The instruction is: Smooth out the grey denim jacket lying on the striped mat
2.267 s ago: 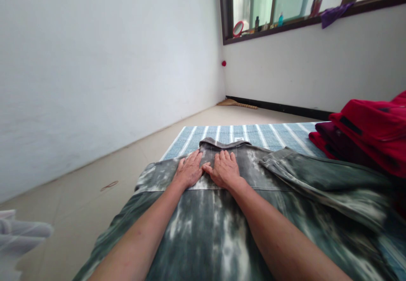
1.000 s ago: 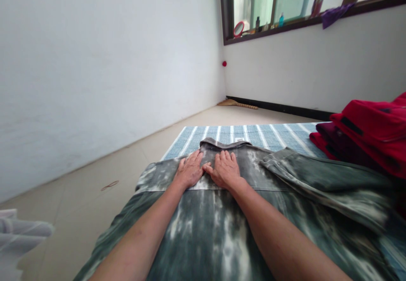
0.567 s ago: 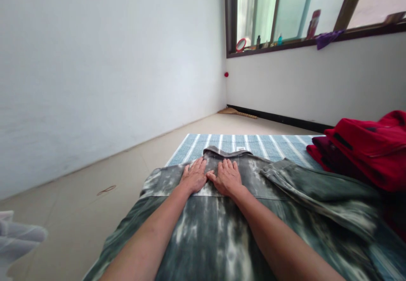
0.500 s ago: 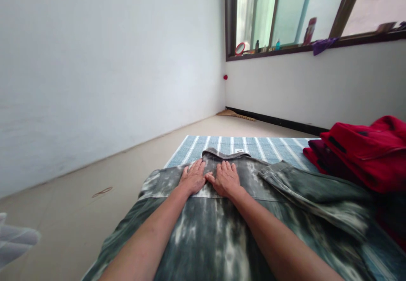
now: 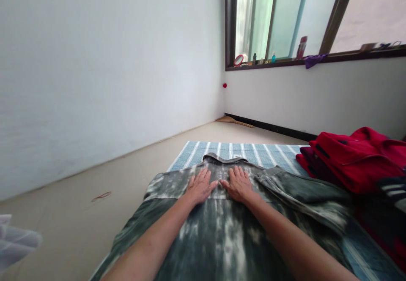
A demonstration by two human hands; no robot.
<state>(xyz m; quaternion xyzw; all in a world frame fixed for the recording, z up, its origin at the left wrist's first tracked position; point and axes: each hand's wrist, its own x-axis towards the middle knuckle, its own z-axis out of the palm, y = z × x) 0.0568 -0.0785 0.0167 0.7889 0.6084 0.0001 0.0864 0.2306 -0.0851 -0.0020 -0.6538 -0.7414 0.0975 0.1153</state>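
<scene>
A dark green and white mottled shirt point(image 5: 218, 230) lies spread with its back up, its collar point(image 5: 222, 159) at the far end. My left hand point(image 5: 200, 186) rests flat on the upper back, fingers stretched toward the collar. Beside it, a small gap away, my right hand point(image 5: 239, 184) also lies flat on the cloth with its fingers out. Both thumbs point inward at each other. The right sleeve point(image 5: 304, 192) is folded back over the shirt's right side. No left sleeve shows on top. Neither hand grips anything.
Under the shirt is a blue and white striped cloth point(image 5: 187, 154). Folded red clothes point(image 5: 358, 158) are piled at the right. A thin loop point(image 5: 101, 196) lies on the floor at the left, and whitish translucent material point(image 5: 19, 241) juts in. Small items stand along the windowsill point(image 5: 285, 64).
My hands have moved apart, the right one shifting rightward, and both stay flat on the shirt. The camera view has tilted and turned slightly, showing more of the pile at the right.
</scene>
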